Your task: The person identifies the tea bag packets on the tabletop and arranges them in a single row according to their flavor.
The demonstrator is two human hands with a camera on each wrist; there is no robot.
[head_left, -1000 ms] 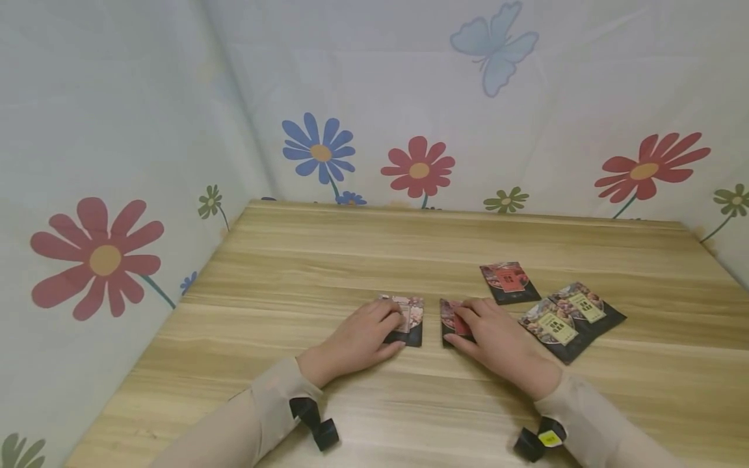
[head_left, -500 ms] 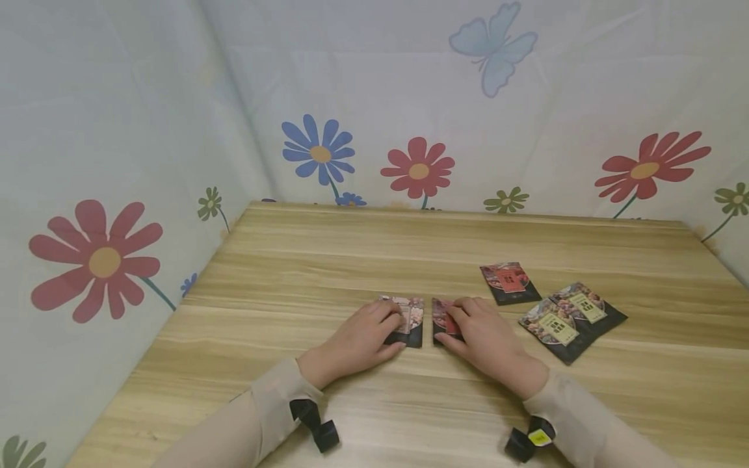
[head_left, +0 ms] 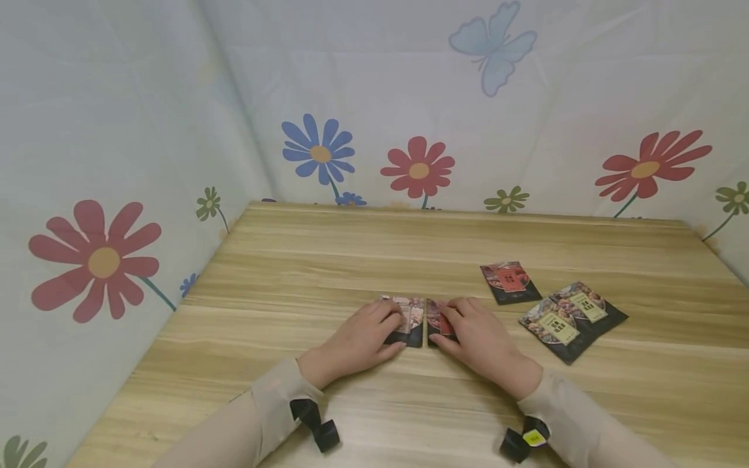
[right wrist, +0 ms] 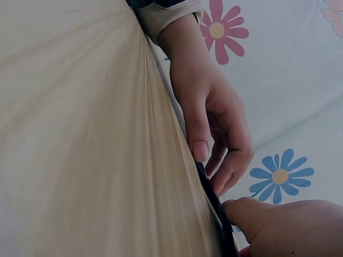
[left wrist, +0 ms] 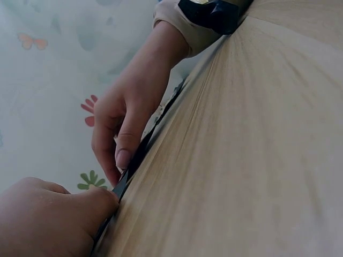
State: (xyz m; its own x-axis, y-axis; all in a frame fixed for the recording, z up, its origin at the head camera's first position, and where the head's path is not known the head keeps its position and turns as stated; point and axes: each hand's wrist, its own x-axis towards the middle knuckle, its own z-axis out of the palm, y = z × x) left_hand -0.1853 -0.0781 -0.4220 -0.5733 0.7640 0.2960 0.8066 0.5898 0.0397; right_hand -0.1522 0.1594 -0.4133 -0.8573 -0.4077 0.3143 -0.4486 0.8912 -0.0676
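Two small flat black food packets lie side by side on the wooden table, a narrow gap between them. My left hand (head_left: 365,331) rests on the left packet (head_left: 415,315), which has a pale pink label, and its fingers cover the left part. On the right packet (head_left: 434,315), with its red label, my right hand (head_left: 482,341) presses with fingertips and thumb, hiding much of it. Seen low from the left wrist, the right hand's (left wrist: 126,112) fingertips touch down on the dark packet edge (left wrist: 142,152). The right wrist view shows the left hand (right wrist: 214,115) touching down likewise.
Behind the right hand lies another red-labelled packet (head_left: 510,283). Two yellow-labelled packets (head_left: 573,320) lie edge to edge, angled, at the right. The wooden table (head_left: 328,253) meets a flower-printed cloth backdrop (head_left: 363,84) at its back and left.
My right hand has slid the red-labelled packet leftward, narrowing the gap to the pink-labelled one. The left hand and its packet have stayed in place, as have the other packets.
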